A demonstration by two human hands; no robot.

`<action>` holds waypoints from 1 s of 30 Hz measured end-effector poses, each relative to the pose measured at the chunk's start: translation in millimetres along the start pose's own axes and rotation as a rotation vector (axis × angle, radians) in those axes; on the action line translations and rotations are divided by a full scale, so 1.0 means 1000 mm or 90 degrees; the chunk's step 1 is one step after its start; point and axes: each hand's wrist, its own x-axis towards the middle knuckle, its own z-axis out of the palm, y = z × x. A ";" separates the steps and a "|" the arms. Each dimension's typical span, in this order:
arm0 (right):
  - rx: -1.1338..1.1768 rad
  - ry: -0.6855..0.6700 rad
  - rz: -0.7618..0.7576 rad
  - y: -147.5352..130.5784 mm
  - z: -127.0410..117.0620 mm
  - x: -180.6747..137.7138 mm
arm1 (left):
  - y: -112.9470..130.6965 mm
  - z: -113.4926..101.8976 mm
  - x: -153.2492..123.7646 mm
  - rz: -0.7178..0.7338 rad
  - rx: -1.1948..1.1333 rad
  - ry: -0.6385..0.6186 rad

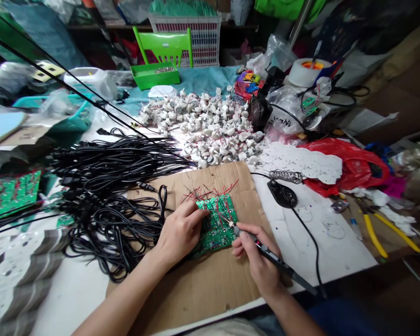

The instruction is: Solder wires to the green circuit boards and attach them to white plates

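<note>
A green circuit board [213,233] with red and dark wires [227,187] along its far side lies on a sheet of brown cardboard [199,298]. My left hand [182,228] is at the board's left edge, its thumb and fingers pinched together; what sits between them is hidden. My right hand [259,256] grips a black soldering iron [271,255] like a pen. The iron's tip reaches over the middle of the board; whether it touches cannot be told. Bundled black power cords [126,224] lie just left of my left hand.
Many small white motor-like parts [210,123] are heaped behind the cardboard. At right are a soldering iron stand [283,186], a red plastic bag [353,161] and yellow-handled pliers [376,235]. More green boards [12,196] lie at left. Dark cords [73,77] hang across the upper left.
</note>
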 end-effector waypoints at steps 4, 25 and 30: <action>-0.003 -0.011 0.008 0.001 0.002 0.001 | 0.001 -0.001 0.000 -0.010 -0.001 -0.009; -0.061 -0.025 -0.056 -0.006 0.005 -0.001 | 0.000 0.002 0.000 -0.002 0.015 0.000; -0.020 -0.032 -0.024 0.000 0.005 0.000 | 0.001 0.003 0.000 0.004 0.021 0.000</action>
